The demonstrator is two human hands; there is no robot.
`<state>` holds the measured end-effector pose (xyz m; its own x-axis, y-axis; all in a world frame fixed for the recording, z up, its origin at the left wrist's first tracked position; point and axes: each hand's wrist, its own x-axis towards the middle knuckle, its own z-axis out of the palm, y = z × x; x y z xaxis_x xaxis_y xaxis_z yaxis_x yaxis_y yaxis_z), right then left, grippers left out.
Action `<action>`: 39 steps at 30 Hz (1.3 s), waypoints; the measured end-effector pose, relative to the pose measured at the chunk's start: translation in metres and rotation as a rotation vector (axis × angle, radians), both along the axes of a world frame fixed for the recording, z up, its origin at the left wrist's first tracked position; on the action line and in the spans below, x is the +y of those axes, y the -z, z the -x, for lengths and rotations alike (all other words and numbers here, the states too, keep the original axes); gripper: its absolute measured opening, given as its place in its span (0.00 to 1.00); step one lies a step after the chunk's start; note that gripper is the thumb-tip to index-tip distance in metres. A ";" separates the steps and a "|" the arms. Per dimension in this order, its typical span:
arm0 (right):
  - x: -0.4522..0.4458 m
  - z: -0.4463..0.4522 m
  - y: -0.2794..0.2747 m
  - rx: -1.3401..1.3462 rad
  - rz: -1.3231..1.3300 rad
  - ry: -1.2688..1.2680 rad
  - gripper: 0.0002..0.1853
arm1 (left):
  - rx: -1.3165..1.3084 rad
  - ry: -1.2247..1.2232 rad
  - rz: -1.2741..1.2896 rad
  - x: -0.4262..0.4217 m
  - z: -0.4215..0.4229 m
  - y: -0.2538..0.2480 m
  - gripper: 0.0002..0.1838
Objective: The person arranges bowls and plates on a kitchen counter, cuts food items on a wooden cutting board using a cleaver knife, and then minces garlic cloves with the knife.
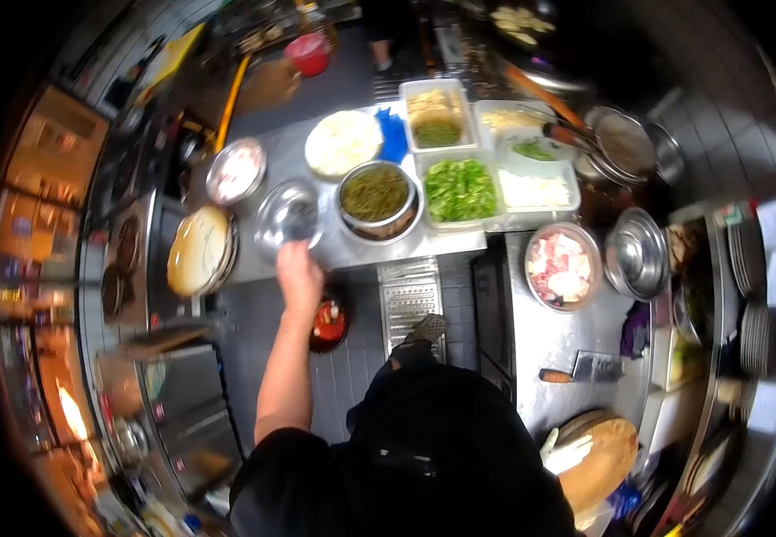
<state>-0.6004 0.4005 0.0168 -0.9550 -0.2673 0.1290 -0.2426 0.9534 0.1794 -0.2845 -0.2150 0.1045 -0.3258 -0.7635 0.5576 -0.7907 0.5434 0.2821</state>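
My bare left hand (299, 276) reaches forward to the counter, its fingers closed at the near rim of a shiny metal bowl (289, 213); the fingertips are blurred. Beside that bowl stand a bowl of pale pink meat (237, 170) and a metal pot of dark green chopped vegetables (374, 193). My right hand (569, 453), in a white glove, is at the left edge of a thick round chopping board (605, 461), fingers spread and holding nothing.
A cleaver (597, 366) lies on the right-hand steel counter, near a bowl of raw meat chunks (560, 266) and an empty metal bowl (636, 255). Tubs of chopped greens (460, 191) stand ahead. Stacked plates (201, 251) sit at left. A red-filled container (328, 323) is low down.
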 end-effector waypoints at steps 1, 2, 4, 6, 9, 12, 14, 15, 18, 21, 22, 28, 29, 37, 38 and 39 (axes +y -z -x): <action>-0.006 -0.003 -0.003 -0.008 -0.003 0.021 0.55 | -0.009 -0.035 -0.010 -0.016 -0.011 0.022 0.13; -0.009 -0.004 -0.003 0.002 -0.005 0.015 0.56 | -0.080 -0.065 -0.095 -0.030 -0.021 0.049 0.13; -0.010 -0.001 -0.008 -0.039 -0.005 0.027 0.58 | -0.225 -0.037 -0.211 -0.050 -0.040 0.098 0.13; -0.005 0.003 -0.018 -0.129 0.032 0.040 0.58 | -0.338 0.021 -0.261 -0.059 -0.048 0.119 0.14; 0.007 0.008 -0.028 -0.164 -0.040 -0.031 0.54 | -0.303 0.049 -0.177 -0.063 -0.049 0.122 0.14; 0.010 0.007 -0.019 -0.095 0.004 -0.082 0.51 | -0.336 0.080 -0.176 -0.065 -0.048 0.112 0.17; 0.019 0.005 -0.010 -0.055 0.005 -0.113 0.50 | -0.349 -0.039 -0.279 -0.055 -0.049 0.099 0.27; 0.024 0.007 -0.005 -0.032 0.008 -0.136 0.50 | -0.338 -0.065 -0.275 -0.043 -0.054 0.092 0.35; 0.031 0.003 0.000 0.027 0.017 -0.154 0.46 | -0.292 -0.073 -0.226 0.009 -0.083 0.086 0.38; 0.040 0.005 0.013 0.135 0.048 -0.226 0.44 | -0.249 -0.112 -0.319 0.099 -0.139 0.105 0.39; 0.042 0.005 0.015 0.242 0.048 -0.290 0.44 | -0.234 -0.141 -0.387 0.136 -0.163 0.120 0.39; 0.031 -0.012 0.017 0.311 0.118 -0.451 0.41 | -0.430 -0.393 -1.253 0.382 -0.345 0.176 0.33; 0.020 -0.021 0.015 0.298 0.148 -0.500 0.41 | -0.467 -0.427 -1.354 0.421 -0.382 0.193 0.31; -0.096 -0.148 -0.001 -0.026 0.334 -0.983 0.39 | -0.397 -0.758 -1.611 0.602 -0.580 0.218 0.25; -0.111 -0.170 -0.003 -0.072 0.341 -1.031 0.39 | -0.411 -0.773 -1.574 0.610 -0.597 0.235 0.26; -0.123 -0.191 -0.005 -0.117 0.348 -1.077 0.38 | -0.201 -0.943 -1.518 0.606 -0.606 0.229 0.27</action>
<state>-0.4093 0.2778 0.0217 -0.2615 -0.9233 0.2813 -0.9636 0.2327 -0.1320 0.3213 0.3907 -0.1249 0.5089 -0.4667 -0.7233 -0.7302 -0.6791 -0.0756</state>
